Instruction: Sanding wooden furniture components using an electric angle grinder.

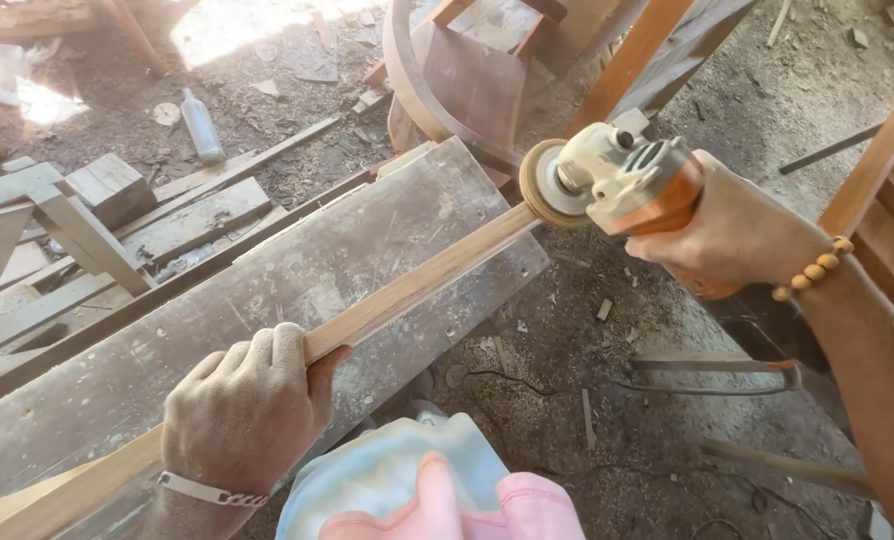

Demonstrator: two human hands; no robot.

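My left hand (247,405) is clamped around the long wooden strip (407,285), which lies slantwise across the grey workbench plank (297,260). My right hand (732,230) grips an orange angle grinder (627,185), its sanding disc (545,185) touching the strip's far end. Sawdust floor (607,400) everywhere below.

Pretty bright daylight overall. Sun patches on the dirt floor (227,30) at the top left are blown out white, lower right sits in shade, and everything stays reasonably sharp with slight wide-angle stretch at the edges.
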